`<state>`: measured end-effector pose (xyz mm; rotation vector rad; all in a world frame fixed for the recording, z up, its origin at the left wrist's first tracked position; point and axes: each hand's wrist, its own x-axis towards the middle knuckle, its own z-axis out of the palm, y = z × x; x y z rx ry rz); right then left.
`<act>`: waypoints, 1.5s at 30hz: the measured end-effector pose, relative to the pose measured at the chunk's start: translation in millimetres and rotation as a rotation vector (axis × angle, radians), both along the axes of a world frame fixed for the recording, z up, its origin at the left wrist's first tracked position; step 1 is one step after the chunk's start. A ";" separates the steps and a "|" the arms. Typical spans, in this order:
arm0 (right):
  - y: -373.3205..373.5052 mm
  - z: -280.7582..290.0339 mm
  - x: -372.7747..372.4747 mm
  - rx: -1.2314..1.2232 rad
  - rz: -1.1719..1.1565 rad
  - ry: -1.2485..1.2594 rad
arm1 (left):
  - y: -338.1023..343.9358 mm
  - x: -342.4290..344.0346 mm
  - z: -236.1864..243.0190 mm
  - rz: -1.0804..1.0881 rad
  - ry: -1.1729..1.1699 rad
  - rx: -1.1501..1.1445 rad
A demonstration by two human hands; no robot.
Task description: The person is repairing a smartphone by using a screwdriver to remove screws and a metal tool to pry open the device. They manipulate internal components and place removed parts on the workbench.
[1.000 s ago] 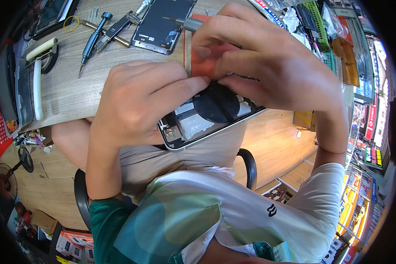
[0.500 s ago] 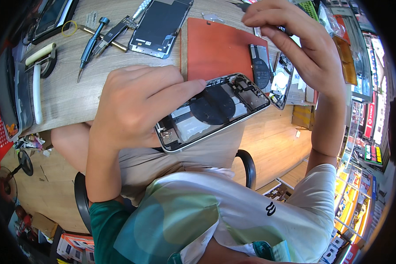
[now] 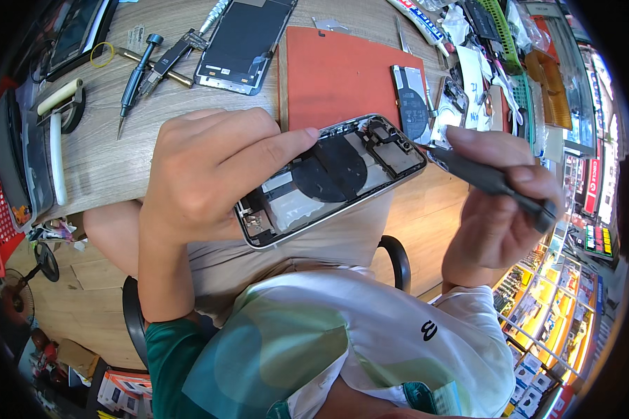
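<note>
My left hand [image 3: 203,167] grips the left end of an opened phone housing [image 3: 286,209], its index finger lying along the upper edge. Inside the housing, a round black pad [image 3: 332,171] sits amid silvery patches and small parts. My right hand [image 3: 496,223] is closed around a black-handled tool [image 3: 479,174], whose kind I cannot make out. The tool's narrow end points at the right end of the housing; I cannot tell whether they touch. Just beyond lie a black phone battery [image 3: 414,115] and another phone part [image 3: 449,105].
An orange-red mat [image 3: 342,70] lies on the wooden table, with a detached phone screen [image 3: 237,52] at its left. Further left are a blue screwdriver [image 3: 140,77] and a white-handled tool [image 3: 57,150]. A glue tube [image 3: 423,24] and green baskets [image 3: 500,31] stand back right.
My right hand has come down from the table's back right toward me, now showing the black-handled tool beside the housing. My left hand and the housing have shifted slightly left.
</note>
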<state>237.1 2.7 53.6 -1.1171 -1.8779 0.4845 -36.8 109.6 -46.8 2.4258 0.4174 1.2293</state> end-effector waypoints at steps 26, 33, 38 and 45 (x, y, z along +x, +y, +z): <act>9.0 -49.3 -23.4 0.039 0.077 -0.091 | -2.5 3.4 5.8 0.018 0.020 -0.015; 10.0 -51.4 -23.9 0.037 0.087 -0.066 | -1.8 3.0 4.7 0.020 0.023 -0.013; 9.6 -50.5 -23.8 0.034 0.079 -0.076 | -2.5 3.3 5.5 0.029 0.033 -0.010; 8.6 -48.7 -24.6 0.035 0.060 -0.095 | -1.9 4.2 4.4 0.021 0.013 -0.010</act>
